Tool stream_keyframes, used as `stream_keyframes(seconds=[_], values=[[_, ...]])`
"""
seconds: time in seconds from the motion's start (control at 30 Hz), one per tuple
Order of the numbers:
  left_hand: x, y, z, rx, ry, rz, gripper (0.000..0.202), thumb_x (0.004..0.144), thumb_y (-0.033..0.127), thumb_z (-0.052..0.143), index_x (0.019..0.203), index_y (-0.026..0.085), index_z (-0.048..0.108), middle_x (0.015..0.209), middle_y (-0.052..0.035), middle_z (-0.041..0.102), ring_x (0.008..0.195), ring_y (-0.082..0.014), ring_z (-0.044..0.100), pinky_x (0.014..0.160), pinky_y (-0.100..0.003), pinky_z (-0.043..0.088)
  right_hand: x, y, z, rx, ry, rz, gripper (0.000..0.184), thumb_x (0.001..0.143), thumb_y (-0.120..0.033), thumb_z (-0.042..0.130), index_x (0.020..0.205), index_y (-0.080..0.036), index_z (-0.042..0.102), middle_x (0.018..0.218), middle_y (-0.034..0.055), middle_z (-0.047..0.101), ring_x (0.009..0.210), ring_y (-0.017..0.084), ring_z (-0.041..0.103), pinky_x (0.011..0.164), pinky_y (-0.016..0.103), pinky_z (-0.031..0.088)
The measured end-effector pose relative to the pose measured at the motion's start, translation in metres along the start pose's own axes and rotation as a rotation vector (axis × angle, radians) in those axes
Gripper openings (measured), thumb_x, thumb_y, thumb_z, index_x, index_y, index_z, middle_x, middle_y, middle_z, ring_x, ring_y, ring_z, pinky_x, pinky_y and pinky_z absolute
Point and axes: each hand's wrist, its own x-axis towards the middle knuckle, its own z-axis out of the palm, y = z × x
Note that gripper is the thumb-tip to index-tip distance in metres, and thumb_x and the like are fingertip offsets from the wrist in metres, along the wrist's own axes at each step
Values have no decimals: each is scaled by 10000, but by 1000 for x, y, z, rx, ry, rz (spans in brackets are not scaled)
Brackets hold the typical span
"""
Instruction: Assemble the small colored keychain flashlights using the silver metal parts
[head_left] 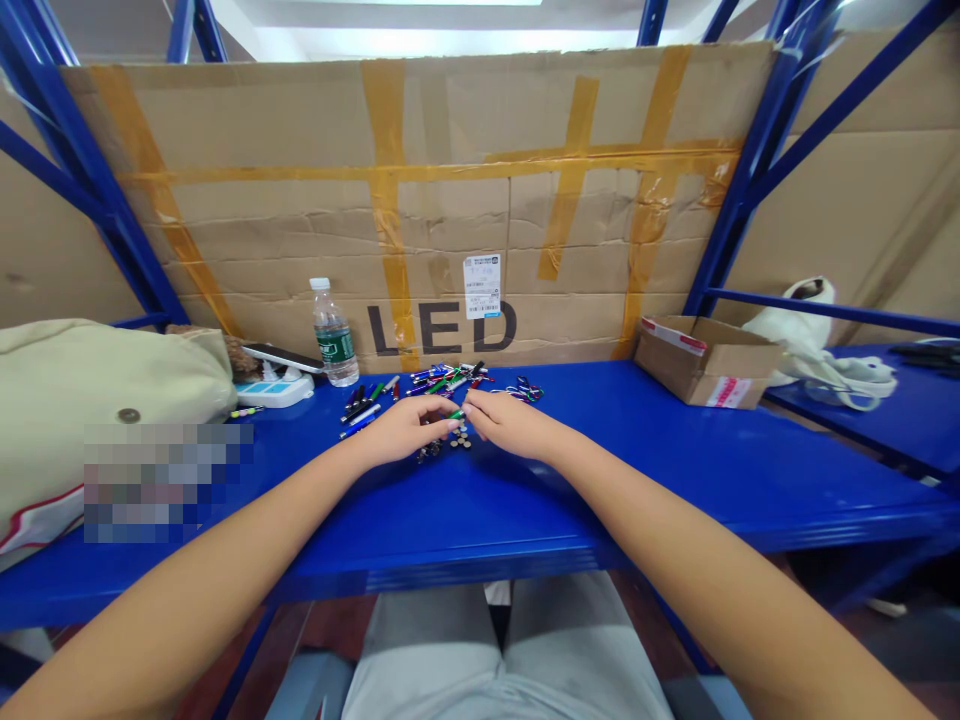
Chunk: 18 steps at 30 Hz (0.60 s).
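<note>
Both my hands meet over the middle of the blue shelf (675, 470). My left hand (409, 428) and my right hand (502, 420) are closed in a pinch on a small green pen-like stick (456, 414) held between their fingertips. Just below the fingertips lies a small cluster of dark round bits (444, 443). Behind the hands, a scattered pile of small coloured pen-like sticks (435, 382) lies on the shelf.
A water bottle (334, 335) stands left of the pile, beside a phone (281, 357) on a white power strip (274, 390). A beige bag (90, 410) fills the left. An open carton (705, 360) and a white bag (814, 340) sit at right. A taped cardboard wall (450, 200) backs the shelf.
</note>
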Motion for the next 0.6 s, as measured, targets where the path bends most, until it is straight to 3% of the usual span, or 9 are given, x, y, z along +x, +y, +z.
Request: stream_keyframes(seconds=[0.27,0.47,0.6], values=[[0,-2,0,70,35,21,295,850,393,512,1018,177,623,820,-14,640,686,-131,553,632,-258,457,1,2,3,-67,29,-11,289,947,-310,302,773,-182,494,688,6,536,602,124,433,593,245,313],[1,-8,9,389,245,247,233,893,304,470,989,155,623,920,-63,641,865,-171,577,788,-300,460,7,4,17,-41,139,29,258,929,-245,315,761,-175,499,736,25,557,666,137,471,644,261,340],[-2,-6,14,656,336,306,264,921,281,415,1052,155,606,991,-100,643,919,-200,588,812,-324,454,13,3,25,152,168,100,281,932,-253,272,731,-190,459,644,0,520,618,135,479,603,257,373]])
